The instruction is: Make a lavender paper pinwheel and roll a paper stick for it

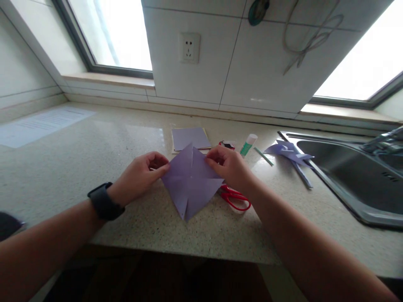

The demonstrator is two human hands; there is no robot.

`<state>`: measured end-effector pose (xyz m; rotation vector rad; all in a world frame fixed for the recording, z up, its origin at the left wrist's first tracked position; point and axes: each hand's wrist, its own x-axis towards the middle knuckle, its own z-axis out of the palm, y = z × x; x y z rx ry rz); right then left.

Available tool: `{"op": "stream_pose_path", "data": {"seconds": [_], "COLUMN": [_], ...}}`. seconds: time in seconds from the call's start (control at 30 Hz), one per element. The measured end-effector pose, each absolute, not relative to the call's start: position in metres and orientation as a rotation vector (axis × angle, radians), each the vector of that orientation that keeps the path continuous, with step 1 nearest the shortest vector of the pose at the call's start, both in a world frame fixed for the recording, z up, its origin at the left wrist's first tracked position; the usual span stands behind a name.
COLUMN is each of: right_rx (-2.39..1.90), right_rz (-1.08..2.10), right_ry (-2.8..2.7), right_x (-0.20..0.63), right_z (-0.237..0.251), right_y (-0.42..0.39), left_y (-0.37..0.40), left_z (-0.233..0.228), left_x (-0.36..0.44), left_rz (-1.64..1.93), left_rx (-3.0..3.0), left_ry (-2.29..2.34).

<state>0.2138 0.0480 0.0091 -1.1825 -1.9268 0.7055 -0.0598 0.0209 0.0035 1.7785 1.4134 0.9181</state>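
I hold a purple square of slit paper (pixel 203 195) cornerwise over the speckled stone counter (pixel 138 228), about midway between its front and back edges. My left hand (pixel 143 172) pinches the left corner between thumb and fingers; my right hand (pixel 231 165) pinches the upper right edge the same way. Whether the paper touches the counter, I cannot tell.

Slits run in from the corners, the one facing the front edge gaping a little. To handle this well, I judge a light, even pinch best: pulling my hands apart could tear the slits on towards the centre.

The red-handled scissors (pixel 236 199) lie partly under the right corner, so they could snag a flap. Towards the back edge are a stack of purple paper squares (pixel 190 138), a small red-and-black object (pixel 227 145), a white glue stick with a green label (pixel 248 144) and a thin pale-green strip (pixel 263 156). A folded purple paper pinwheel (pixel 288 152) overlaps the left rim of the steel sink (pixel 333 167), well clear of my fingers.
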Motion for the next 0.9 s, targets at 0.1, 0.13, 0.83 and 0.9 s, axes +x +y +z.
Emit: {"op": "stream_pose_path", "data": {"seconds": [0.1, 0.13, 0.83, 0.9], "right_rx": [-1.184, -1.192, -1.302, -1.324], "right_rz": [0.817, 0.856, 1.374, 1.419], "right_ry": [-1.814, -1.773, -1.097, -1.121], "right_x": [0.212, 0.212, 0.215, 0.219], "right_z": [0.007, 0.006, 0.024, 0.020], "right_y": [0.048, 0.048, 0.037, 0.033], "left_y": [0.021, 0.019, -0.041, -0.042], "left_z": [0.005, 0.007, 0.005, 0.003], "left_x": [-0.060, -0.060, -0.004, -0.005], "left_rz": [1.153, 1.247, 0.731, 0.713], "left_rx": [1.804, 1.833, 1.673, 2.036], "left_ry": [1.538, 1.578, 1.389, 1.480]}}
